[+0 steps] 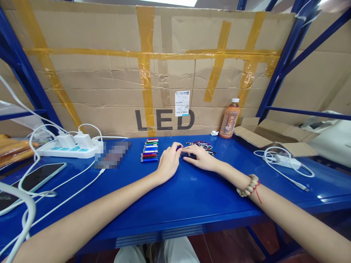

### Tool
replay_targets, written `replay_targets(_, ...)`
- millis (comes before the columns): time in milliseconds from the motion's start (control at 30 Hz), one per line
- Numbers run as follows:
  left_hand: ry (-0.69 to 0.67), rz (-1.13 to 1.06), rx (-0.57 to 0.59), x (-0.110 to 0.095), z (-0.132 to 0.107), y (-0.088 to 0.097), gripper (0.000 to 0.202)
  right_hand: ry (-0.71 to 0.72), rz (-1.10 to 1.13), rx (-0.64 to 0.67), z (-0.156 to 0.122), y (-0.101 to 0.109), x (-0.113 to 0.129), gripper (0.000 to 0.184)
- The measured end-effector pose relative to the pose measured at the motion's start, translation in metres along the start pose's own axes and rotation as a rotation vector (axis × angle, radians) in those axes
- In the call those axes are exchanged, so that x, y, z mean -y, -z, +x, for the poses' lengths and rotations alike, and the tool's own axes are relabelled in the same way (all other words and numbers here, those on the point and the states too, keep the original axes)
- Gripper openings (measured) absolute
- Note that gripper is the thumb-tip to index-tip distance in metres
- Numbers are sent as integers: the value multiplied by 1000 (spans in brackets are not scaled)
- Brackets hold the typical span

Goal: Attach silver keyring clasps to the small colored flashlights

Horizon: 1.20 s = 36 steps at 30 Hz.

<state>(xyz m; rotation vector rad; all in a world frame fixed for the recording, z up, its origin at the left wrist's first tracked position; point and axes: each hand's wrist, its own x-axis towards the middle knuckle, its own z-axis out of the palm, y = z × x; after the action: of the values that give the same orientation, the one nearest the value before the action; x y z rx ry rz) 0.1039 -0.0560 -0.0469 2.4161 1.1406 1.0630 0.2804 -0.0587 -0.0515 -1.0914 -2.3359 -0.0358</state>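
Observation:
My left hand (169,162) is closed, its fingertips pinching a small dark blue-purple metallic tube (178,148), mostly hidden by the fingers. My right hand (201,157) reaches in from the right with fingers stretched out and the thumb apart. Its fingertips meet those of my left hand beside the tube. To the left of my hands, a column of small shiny tubes (149,150) in blue, red, green and silver lies side by side. Just behind my right hand is a loose pile of similar coloured pieces (204,144) with metal bits, partly covered by the hand.
On the blue table (192,204), a white power strip (68,151), phone (35,180) and cables lie left. Behind stands a large cardboard box (109,84). An orange drink bottle (229,118), an open carton (276,133) and a white charger cable (287,161) are at right.

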Motion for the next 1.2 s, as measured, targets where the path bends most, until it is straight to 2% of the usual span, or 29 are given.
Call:
replay_targets(100, 10, -1, 8, -1, 0, 1, 23, 14, -18, 43, 0, 0, -1, 26)
replay_targets(400, 10, 10, 19, -2, 0, 1, 25, 5, 95, 29, 2, 4, 0, 17)
replay_targets(600, -7, -15, 27, -1, 0, 1, 24, -200, 207, -163, 4, 8, 10, 21)
replay_targets(700, -17, -33, 19, 0, 0, 0, 22, -286, 310, -220, 5, 10, 15, 25)
replay_targets(967, -32, -22, 22, 1, 0, -1, 22, -360, 440, -367, 7, 8, 14, 30)
replay_targets(1200, -37, -40, 35, 1, 0, -1, 22, -452, 667, -398, 9, 11, 23, 38)
